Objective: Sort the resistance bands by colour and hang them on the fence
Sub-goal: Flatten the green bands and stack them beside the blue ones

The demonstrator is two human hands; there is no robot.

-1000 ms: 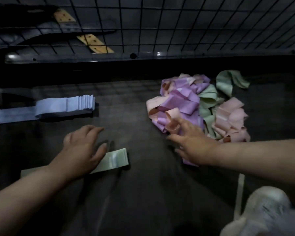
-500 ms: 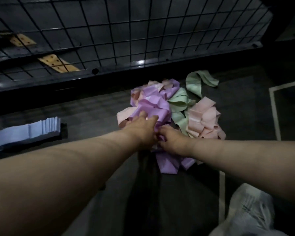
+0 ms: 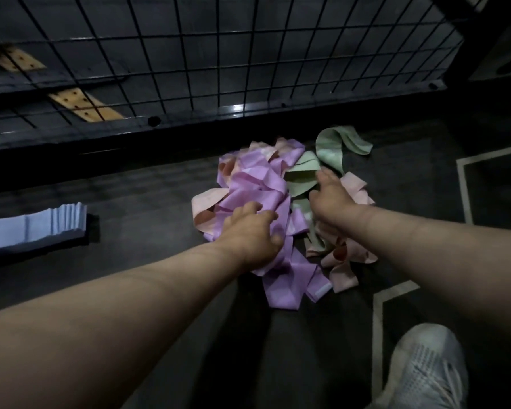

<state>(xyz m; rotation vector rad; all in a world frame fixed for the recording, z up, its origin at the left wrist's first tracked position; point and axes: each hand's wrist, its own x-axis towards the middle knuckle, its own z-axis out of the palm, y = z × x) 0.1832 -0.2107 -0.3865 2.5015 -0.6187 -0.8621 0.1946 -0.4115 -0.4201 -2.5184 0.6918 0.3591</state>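
A tangled heap of resistance bands lies on the dark floor just below the black wire fence [image 3: 219, 54]. It holds purple bands [image 3: 257, 187], pink bands [image 3: 354, 187] and green bands [image 3: 301, 175]. My left hand [image 3: 254, 231] lies on the near side of the heap, fingers curled into the purple bands. My right hand [image 3: 331, 196] reaches over the middle of the heap. Its fingertips touch a green band, and its fingers look extended. A neat stack of blue bands [image 3: 42, 225] lies flat at the far left.
One loose green band [image 3: 331, 146] curls at the back right of the heap. A white shoe [image 3: 425, 370] stands at the lower right. Pale lines [image 3: 376, 320] are marked on the floor there. Wooden slats [image 3: 83, 107] show behind the fence.
My left hand left the flat green band at the left and came to the heap, closing on the purple bands. My right hand shifted from the purple side to the green band.
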